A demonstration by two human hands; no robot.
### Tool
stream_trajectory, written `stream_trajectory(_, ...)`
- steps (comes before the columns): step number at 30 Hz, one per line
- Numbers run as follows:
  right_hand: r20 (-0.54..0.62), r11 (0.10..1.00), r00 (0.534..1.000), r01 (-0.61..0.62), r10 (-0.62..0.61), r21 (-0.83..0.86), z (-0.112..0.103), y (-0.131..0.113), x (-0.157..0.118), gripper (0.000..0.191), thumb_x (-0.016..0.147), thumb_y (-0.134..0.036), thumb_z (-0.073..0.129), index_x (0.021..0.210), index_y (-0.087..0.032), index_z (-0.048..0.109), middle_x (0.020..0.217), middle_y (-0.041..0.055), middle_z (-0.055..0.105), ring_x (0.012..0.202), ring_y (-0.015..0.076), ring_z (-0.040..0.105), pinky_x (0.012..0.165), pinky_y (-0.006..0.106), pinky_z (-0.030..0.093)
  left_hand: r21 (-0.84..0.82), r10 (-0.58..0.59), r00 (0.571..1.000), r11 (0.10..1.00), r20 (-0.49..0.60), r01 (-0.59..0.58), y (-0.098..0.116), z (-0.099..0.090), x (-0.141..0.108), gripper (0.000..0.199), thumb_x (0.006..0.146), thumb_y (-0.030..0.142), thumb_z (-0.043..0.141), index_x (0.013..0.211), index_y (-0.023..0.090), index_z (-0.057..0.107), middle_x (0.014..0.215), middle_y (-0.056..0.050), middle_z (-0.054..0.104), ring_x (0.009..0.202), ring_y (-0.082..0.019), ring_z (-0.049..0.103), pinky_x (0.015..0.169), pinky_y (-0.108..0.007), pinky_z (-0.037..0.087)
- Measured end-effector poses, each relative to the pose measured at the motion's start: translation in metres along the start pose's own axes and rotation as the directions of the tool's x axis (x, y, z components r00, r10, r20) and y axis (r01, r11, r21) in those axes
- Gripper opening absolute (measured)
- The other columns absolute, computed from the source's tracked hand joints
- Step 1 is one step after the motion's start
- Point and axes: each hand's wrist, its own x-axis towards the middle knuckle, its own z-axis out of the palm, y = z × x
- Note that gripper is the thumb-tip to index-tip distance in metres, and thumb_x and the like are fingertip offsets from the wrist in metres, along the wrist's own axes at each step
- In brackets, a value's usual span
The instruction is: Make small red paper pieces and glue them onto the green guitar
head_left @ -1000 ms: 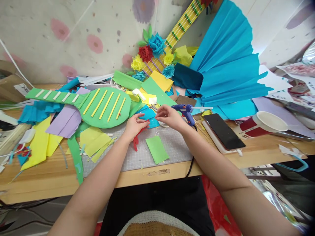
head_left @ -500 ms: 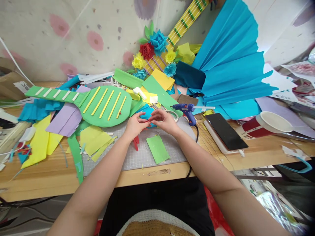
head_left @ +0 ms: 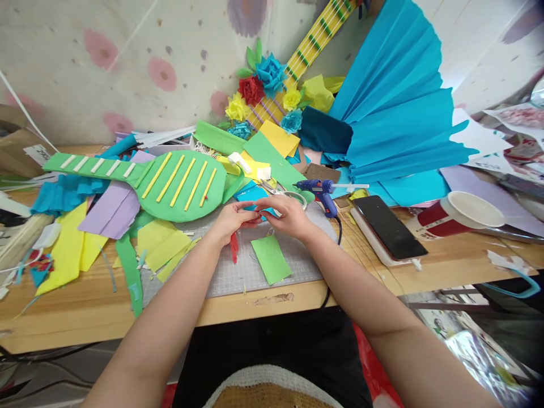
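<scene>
Craft workspace, with glue gun [head_left: 324, 195], cutting mat [head_left: 227, 277] and paper flowers [head_left: 251, 90].

A pale wooden desk [head_left: 42, 326] is laid with a grey gridded cutting mat [head_left: 221, 277] along the middle of its front edge. Between mat and edge, the wood is marked by a worn patch [head_left: 274, 298]; just right of the mat, a black cable [head_left: 328, 294] is draped over the edge. Toward the right end, a white case [head_left: 374, 247] is set at a slant, and white scraps [head_left: 505, 260] are scattered near the front edge. Toward the left end, yellow paper [head_left: 66, 246] and a thin blue strip [head_left: 113, 277] are spread. The back edge is largely hidden by heaped coloured paper [head_left: 216, 139].
</scene>
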Motion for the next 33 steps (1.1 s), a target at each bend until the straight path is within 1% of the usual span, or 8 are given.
stream_trajectory(3,0.027,1.000,1.000,0.014,-0.015,0.023,-0.001,-0.007,0.000,0.021,0.078,-0.019,0.051,0.094,-0.025,0.064,0.090,0.0035,0.069,0.088,0.0195,0.062,0.081,0.035,0.046,0.009,0.009,1.000,1.000,-0.021,-0.008,-0.001,0.001,0.001,0.045,0.058,0.017,0.077,0.098,0.010,0.058,0.066,-0.004,0.068,0.061,-0.016,0.066,0.065,-0.029,0.053)
stream_trajectory(5,-0.026,0.996,0.999,-0.034,0.036,0.080,0.000,-0.010,0.001,0.018,0.078,-0.022,0.052,0.093,-0.024,0.062,0.089,0.0038,0.068,0.086,0.0184,0.061,0.080,0.034,0.047,0.010,0.035,0.998,0.999,-0.052,-0.035,-0.003,0.001,0.002,0.052,0.056,0.018,0.078,0.102,0.009,0.056,0.064,-0.003,0.067,0.060,-0.017,0.066,0.064,-0.030,0.053)
stream_trajectory(7,-0.135,0.975,0.977,-0.143,0.166,0.168,0.004,-0.009,0.001,0.014,0.079,-0.026,0.052,0.090,-0.023,0.060,0.087,0.0039,0.065,0.080,0.0162,0.060,0.075,0.031,0.048,0.009,0.086,0.993,0.996,-0.075,-0.086,-0.005,0.001,0.003,0.062,0.053,0.018,0.079,0.108,0.010,0.053,0.063,-0.002,0.067,0.061,-0.017,0.066,0.065,-0.031,0.053)
stream_trajectory(9,-0.211,0.924,0.920,-0.268,0.330,0.274,0.008,-0.002,0.002,0.011,0.078,-0.029,0.052,0.085,-0.021,0.057,0.082,0.0030,0.062,0.073,0.0138,0.057,0.066,0.027,0.048,0.032,0.157,0.985,0.987,-0.075,-0.155,-0.008,0.001,0.004,0.067,0.053,0.018,0.078,0.114,0.011,0.050,0.066,-0.001,0.067,0.064,-0.017,0.066,0.066,-0.031,0.054)
stream_trajectory(13,-0.119,0.804,0.856,-0.413,0.503,0.427,0.013,0.016,0.003,0.013,0.076,-0.031,0.050,0.084,-0.021,0.054,0.071,-0.0016,0.055,0.055,0.0094,0.050,0.053,0.023,0.042,0.132,0.265,0.963,0.957,-0.047,-0.257,-0.010,0.003,0.003,0.066,0.056,0.020,0.075,0.116,0.015,0.049,0.073,-0.003,0.069,0.068,-0.017,0.067,0.066,-0.030,0.053)
stream_trajectory(18,0.077,0.766,0.866,-0.475,0.494,0.434,0.011,0.014,0.005,0.019,0.076,-0.036,0.049,0.080,-0.019,0.058,0.061,-0.0034,0.052,0.049,0.0086,0.044,0.048,0.023,0.036,0.159,0.295,0.955,0.945,-0.035,-0.286,-0.010,0.005,0.002,0.063,0.055,0.022,0.074,0.113,0.016,0.049,0.077,-0.004,0.070,0.072,-0.018,0.067,0.070,-0.031,0.053)
stream_trajectory(27,-0.055,0.827,0.849,-0.493,0.525,0.270,0.014,0.011,0.004,0.029,0.075,-0.047,0.054,0.071,-0.018,0.060,0.056,-0.0031,0.048,0.053,0.0103,0.041,0.052,0.024,0.030,0.158,0.310,0.950,0.941,-0.045,-0.300,-0.012,0.004,0.005,0.062,0.058,0.022,0.073,0.114,0.016,0.047,0.077,-0.004,0.070,0.074,-0.019,0.068,0.070,-0.031,0.053)
stream_trajectory(33,0.003,0.861,0.885,-0.455,0.466,0.229,0.017,0.010,0.005,0.033,0.072,-0.051,0.059,0.069,-0.018,0.061,0.059,-0.0014,0.050,0.054,0.0101,0.040,0.051,0.024,0.029,0.206,0.317,0.947,0.931,-0.055,-0.300,-0.016,0.002,0.007,0.064,0.057,0.022,0.073,0.116,0.015,0.048,0.076,-0.004,0.070,0.070,-0.018,0.067,0.072,-0.032,0.053)
